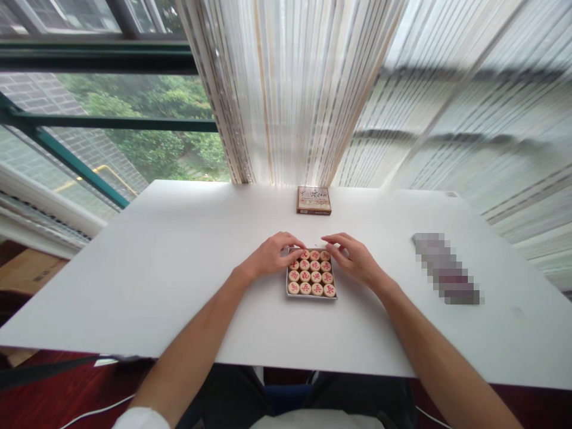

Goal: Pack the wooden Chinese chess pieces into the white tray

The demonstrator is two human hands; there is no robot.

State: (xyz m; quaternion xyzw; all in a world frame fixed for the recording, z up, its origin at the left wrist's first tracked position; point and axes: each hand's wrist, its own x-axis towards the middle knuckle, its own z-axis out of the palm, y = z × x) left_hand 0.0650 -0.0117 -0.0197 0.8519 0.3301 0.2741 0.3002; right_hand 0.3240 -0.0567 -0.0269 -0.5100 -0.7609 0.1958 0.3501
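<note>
A shallow white box tray (pixel 311 297) holds round xiangqi pieces (pixel 315 277) with red characters, set face up in rows. At the tray's far left corner is my left hand (pixel 272 256). Its thumb and fingers are apart and reach over the corner, covering the piece there; whether they touch it I cannot tell. My right hand (pixel 355 256) is beside the far right corner, thumb and fingers spread, with nothing visible between them. The thumb tip is close to the corner piece.
Beyond the tray a brown printed box (pixel 314 201) lies on the white table (pixel 187 250). A blurred-out, pixelated object (pixel 447 271) lies to the right. Striped string curtains (pixel 290 89) hang at the table's far edge, with a window (pixel 111 119) at the left.
</note>
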